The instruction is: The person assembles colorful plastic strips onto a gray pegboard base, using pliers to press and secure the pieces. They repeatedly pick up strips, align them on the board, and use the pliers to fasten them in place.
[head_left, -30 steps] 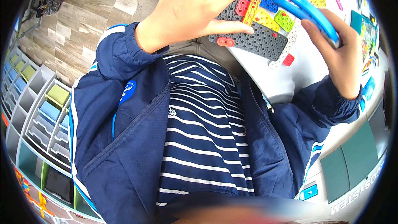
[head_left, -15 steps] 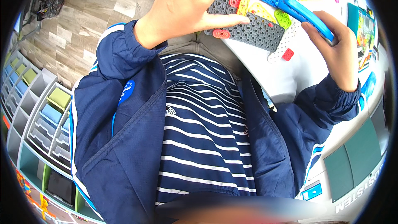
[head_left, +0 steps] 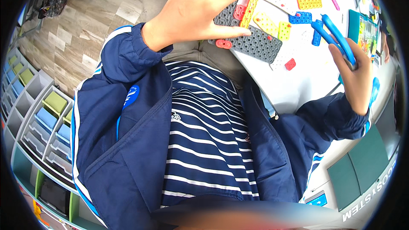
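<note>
The white tabletop (head_left: 298, 89) is carrying a scatter of perforated plastic building pieces, and the largest of them, a dark grey studded plastic plate (head_left: 255, 42), is lying near the table's edge closest to the person. The left hand (head_left: 200, 12) is gripping the end of this assembly, fingers closed over a smaller grey block with an orange strip and red pieces (head_left: 243, 10) standing on it. The right hand (head_left: 355, 74) is clamping a long blue plastic tool (head_left: 336, 38), its tip hovering just beside a blue perforated piece (head_left: 316, 38). Because the plate is sitting at the edge, a hard press could be tipping it off, and small loose parts such as the red connector (head_left: 290, 64) could be getting knocked away.
</note>
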`<action>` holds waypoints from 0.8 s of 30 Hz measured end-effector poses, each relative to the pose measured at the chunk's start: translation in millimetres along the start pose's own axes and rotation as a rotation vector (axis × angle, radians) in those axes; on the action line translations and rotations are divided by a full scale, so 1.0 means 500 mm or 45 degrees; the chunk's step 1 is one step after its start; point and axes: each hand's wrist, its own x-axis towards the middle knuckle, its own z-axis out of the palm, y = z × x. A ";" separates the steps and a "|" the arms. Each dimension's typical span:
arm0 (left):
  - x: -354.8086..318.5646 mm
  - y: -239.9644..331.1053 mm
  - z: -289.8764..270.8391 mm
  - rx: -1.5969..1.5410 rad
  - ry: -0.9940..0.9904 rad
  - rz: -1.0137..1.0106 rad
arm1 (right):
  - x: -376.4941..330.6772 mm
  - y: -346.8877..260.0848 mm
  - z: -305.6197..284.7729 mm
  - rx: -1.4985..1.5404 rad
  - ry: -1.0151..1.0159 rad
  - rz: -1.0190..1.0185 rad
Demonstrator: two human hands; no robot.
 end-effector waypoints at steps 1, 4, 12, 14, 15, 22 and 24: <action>0.000 -0.002 -0.002 -0.035 -0.025 -0.015 | -0.001 -0.010 0.001 0.077 0.007 -0.048; -0.001 -0.011 -0.003 -0.052 -0.022 0.048 | 0.003 -0.038 0.038 0.252 0.018 -0.265; 0.000 -0.022 0.007 -0.104 -0.010 0.014 | 0.018 -0.051 0.099 0.297 -0.239 -0.354; 0.002 -0.019 0.004 -0.070 -0.021 0.010 | 0.023 -0.033 0.094 0.280 -0.209 -0.313; 0.001 -0.009 -0.003 -0.038 -0.023 0.018 | 0.011 -0.022 0.072 0.251 -0.218 -0.268; 0.006 -0.003 -0.005 -0.034 -0.035 -0.055 | 0.020 0.038 0.046 0.211 -0.186 -0.121; 0.005 -0.005 -0.006 0.027 -0.032 -0.005 | 0.023 0.043 0.037 0.124 -0.156 -0.009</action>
